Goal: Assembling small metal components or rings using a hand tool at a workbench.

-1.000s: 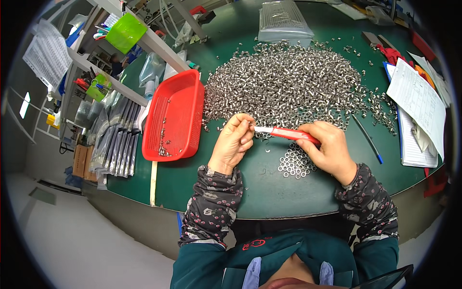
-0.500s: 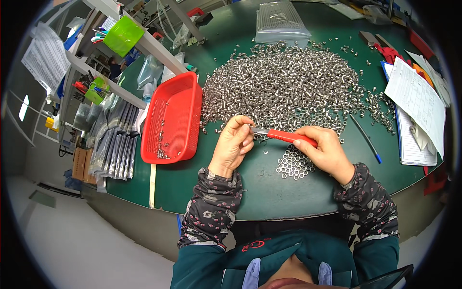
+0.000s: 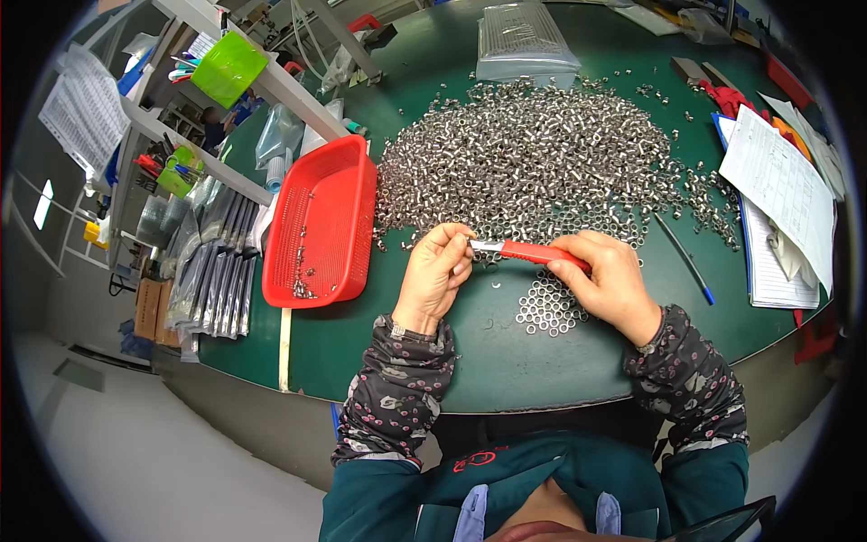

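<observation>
My right hand (image 3: pixel 607 282) is closed around the red handle of a utility knife (image 3: pixel 533 252), which lies level with its blade pointing left. The blade's tip meets the pinched thumb and fingers of my left hand (image 3: pixel 437 274). Whatever small piece those fingertips hold is mostly hidden; it may be one of the metal rings. Just below the knife, a small group of metal rings (image 3: pixel 547 307) lies flat on the green table (image 3: pixel 506 370). Beyond both hands spreads a large heap of shiny metal rings (image 3: pixel 533 154).
Left of my hands stands a red plastic basket (image 3: pixel 348 208) with a few metal pieces inside. A blue-tipped pen (image 3: pixel 688 262) lies right of the heap, near papers on a clipboard (image 3: pixel 781 208). Clear plastic trays (image 3: pixel 526 41) sit at the back. Bagged dark parts (image 3: pixel 221 280) stand at far left.
Both hands hold nearly the same place. The knife has tilted very slightly and its blade still rests at my left fingertips.
</observation>
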Demonstrator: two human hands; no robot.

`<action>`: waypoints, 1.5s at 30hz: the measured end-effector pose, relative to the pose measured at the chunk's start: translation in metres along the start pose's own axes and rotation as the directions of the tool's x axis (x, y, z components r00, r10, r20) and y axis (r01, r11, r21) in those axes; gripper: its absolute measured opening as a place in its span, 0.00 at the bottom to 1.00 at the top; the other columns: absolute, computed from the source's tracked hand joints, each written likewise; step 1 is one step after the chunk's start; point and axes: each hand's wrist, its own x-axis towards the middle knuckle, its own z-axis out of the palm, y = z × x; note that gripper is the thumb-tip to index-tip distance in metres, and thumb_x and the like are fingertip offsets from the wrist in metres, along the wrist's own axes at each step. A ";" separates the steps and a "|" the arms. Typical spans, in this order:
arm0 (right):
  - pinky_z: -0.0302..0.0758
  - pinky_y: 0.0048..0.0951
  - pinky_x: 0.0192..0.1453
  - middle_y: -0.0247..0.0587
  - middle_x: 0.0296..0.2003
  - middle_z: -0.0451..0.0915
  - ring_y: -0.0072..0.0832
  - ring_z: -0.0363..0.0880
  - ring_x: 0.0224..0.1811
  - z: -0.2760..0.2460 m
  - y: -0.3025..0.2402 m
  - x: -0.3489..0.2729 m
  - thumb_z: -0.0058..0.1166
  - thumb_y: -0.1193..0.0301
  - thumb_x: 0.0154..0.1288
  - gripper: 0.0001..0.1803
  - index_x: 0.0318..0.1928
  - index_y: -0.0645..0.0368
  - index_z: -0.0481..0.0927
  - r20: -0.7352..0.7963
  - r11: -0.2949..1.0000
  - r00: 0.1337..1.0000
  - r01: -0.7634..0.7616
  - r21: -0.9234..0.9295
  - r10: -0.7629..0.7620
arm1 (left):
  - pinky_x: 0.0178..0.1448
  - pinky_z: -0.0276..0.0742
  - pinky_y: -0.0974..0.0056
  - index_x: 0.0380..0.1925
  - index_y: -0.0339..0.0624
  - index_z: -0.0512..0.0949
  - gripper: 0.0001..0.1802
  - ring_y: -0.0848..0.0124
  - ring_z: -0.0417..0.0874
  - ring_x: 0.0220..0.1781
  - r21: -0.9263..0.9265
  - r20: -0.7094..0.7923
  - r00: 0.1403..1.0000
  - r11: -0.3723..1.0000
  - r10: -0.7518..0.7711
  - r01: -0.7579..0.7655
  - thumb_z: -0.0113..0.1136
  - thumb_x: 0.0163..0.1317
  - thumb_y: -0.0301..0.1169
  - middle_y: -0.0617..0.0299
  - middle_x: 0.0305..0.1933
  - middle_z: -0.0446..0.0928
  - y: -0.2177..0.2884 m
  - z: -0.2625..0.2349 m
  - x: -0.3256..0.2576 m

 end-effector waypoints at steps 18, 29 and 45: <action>0.69 0.34 0.26 0.37 0.21 0.70 0.35 0.73 0.26 -0.003 -0.003 0.002 0.57 0.66 0.50 0.10 0.32 0.56 0.78 -0.067 0.960 0.982 0.158 -0.230 -0.178 | 0.16 0.54 0.81 0.35 0.38 0.73 0.06 0.85 0.62 0.18 0.101 -0.037 0.999 0.995 -0.016 0.019 0.50 0.62 0.28 0.67 0.23 0.70 0.002 0.000 -0.001; 0.69 0.33 0.26 0.38 0.21 0.70 0.34 0.72 0.25 -0.006 -0.005 0.004 0.59 0.70 0.47 0.10 0.32 0.58 0.77 -0.071 0.926 0.959 0.245 -0.286 -0.275 | 0.16 0.54 0.81 0.33 0.38 0.73 0.07 0.85 0.61 0.17 0.067 -0.004 0.999 0.997 -0.045 0.045 0.50 0.63 0.30 0.67 0.23 0.70 0.003 -0.001 0.001; 0.71 0.29 0.28 0.39 0.25 0.69 0.33 0.71 0.27 0.015 -0.059 -0.048 0.52 0.74 0.45 0.12 0.35 0.60 0.71 0.390 0.908 0.869 0.388 -0.156 -0.304 | 0.16 0.54 0.80 0.32 0.39 0.71 0.09 0.82 0.63 0.19 0.026 -0.141 0.988 0.998 0.066 -0.063 0.47 0.65 0.33 0.65 0.26 0.69 0.021 -0.007 0.001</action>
